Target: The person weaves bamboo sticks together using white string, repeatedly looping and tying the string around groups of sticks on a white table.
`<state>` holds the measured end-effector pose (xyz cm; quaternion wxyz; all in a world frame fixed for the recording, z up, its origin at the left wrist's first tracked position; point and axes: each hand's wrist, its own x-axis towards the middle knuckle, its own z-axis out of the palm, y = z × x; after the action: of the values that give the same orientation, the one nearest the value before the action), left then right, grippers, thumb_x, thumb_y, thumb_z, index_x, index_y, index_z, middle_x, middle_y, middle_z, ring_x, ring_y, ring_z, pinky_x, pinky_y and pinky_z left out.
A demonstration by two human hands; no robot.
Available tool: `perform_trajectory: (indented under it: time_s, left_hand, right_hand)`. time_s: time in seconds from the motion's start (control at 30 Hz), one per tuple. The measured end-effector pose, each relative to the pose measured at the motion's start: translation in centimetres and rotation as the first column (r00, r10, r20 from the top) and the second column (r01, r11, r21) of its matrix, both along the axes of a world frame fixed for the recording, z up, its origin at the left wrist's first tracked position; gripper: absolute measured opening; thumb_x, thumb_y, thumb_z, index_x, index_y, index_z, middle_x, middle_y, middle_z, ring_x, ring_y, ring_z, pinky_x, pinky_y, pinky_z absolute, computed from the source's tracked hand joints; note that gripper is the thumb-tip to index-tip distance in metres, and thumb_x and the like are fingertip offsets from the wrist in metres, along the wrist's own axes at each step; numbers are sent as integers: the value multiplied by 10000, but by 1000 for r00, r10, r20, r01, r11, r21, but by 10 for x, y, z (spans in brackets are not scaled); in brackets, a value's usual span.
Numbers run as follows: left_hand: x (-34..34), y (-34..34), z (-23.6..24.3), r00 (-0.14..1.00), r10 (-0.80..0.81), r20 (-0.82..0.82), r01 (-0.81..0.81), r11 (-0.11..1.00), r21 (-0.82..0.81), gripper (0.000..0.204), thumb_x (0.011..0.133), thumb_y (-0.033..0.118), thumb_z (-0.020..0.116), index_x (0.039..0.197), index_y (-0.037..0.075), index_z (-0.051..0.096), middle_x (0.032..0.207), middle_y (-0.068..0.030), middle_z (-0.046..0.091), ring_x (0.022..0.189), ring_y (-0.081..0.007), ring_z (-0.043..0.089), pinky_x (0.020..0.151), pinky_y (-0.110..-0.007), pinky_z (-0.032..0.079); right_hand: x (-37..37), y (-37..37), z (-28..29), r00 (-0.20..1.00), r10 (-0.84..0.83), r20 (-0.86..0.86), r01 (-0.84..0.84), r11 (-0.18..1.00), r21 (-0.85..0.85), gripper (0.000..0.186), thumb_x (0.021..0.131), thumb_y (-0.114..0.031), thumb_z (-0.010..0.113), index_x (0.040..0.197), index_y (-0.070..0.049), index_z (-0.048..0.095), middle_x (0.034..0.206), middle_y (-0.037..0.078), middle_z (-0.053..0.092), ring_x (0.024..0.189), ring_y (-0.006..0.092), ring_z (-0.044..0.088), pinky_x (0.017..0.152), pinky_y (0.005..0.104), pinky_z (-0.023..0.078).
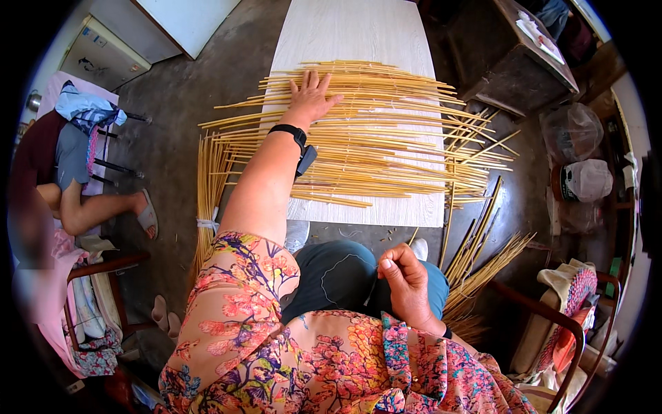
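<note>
My left hand reaches forward, fingers spread, and rests on the far part of a layer of thin yellow stalks. The stalks lie side by side, pointing left and right, across a pale wood-grain table. Faint cross lines run over them, too fine to make out fully. Above my lap, my right hand is closed in a pinch. From its fingertips a thin pale thread trails in a loop over my dark trousers. Whether a needle is in the pinch cannot be seen.
A tied stalk bundle stands left of the table; loose stalks lean at the right. Another person is at the far left. A dark wooden desk stands back right, and a cushioned chair is near my right side.
</note>
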<state>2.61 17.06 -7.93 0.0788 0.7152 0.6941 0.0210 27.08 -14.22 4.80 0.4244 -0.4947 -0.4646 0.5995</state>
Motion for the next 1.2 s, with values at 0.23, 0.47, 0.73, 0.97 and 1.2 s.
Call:
perform_trajectory:
  time_s: [0.23,0.47,0.73,0.97,1.2]
  left_hand:
    - [-3,8,-4,999,-41,-34,44,996,80,736,891,652,291,1468,203,208,1527,-140,120,1418,-304,45,1115,-558,36]
    - [3,18,-10,1000,-26,-7,26,998,64,682,902,643,254,1462,255,223,1528,-141,113,1412,-339,49,1113,-565,33]
    - [3,23,-9,998,-8,-55,8,1000,0,713,898,647,260,1472,231,184,1532,-149,81,1416,-333,2,1112,-555,21]
    - [8,9,19,982,-21,190,-36,956,291,737,907,582,386,1471,161,171,1507,-210,127,1402,-371,68,1107,-553,117]
    - [17,-99,68,786,-309,536,16,877,480,569,883,336,597,1355,76,415,1395,-221,373,1304,-345,350,1060,-402,312]
  right_hand:
    - [1,-2,0,1000,4,17,-4,1000,3,95,906,-49,570,825,-14,536,781,-3,465,687,67,434,618,203,382]
    - [2,-3,1,999,27,34,-27,1000,1,95,927,-56,525,838,-22,522,783,6,461,705,84,459,666,209,394]
    - [0,0,0,1000,20,9,-20,1000,16,82,893,-56,586,843,-5,545,781,20,484,710,88,450,637,223,391]
    - [3,-6,1,1000,16,4,-16,1000,-14,117,930,-110,545,847,-32,519,755,-8,495,689,71,456,636,216,398]
    - [5,-4,-11,981,-159,-113,164,986,41,149,905,-140,581,804,-33,554,691,-20,507,647,61,458,599,217,396]
